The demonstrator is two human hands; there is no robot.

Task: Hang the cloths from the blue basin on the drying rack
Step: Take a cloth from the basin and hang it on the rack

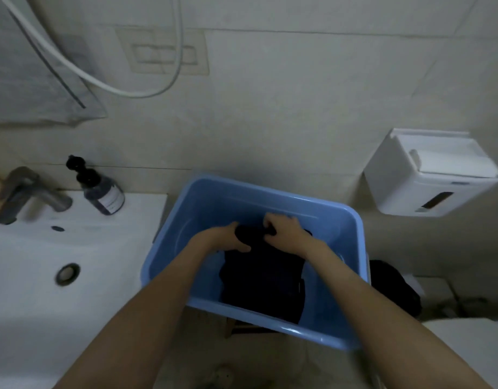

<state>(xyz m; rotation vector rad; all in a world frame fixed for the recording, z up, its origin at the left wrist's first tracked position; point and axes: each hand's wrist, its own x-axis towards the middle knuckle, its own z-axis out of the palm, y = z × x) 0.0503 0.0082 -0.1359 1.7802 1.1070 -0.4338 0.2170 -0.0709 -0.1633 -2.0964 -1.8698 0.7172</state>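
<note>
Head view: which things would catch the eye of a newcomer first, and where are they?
The blue basin sits in the centre, with a dark cloth lying inside it. Both the left hand and the right hand grip the cloth's far edge. A white sink with a dark pump bottle stands at the left.

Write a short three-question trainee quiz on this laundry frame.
1. True or false: the left hand and right hand both grip the dark cloth inside the blue basin.
2. What stands on the sink near the faucet? A) a dark pump bottle B) a red cup C) a toothbrush
3. Fill in: the white wall box hangs to the basin's ____ (left or right).
Key: 1 true; 2 A; 3 right.
</note>
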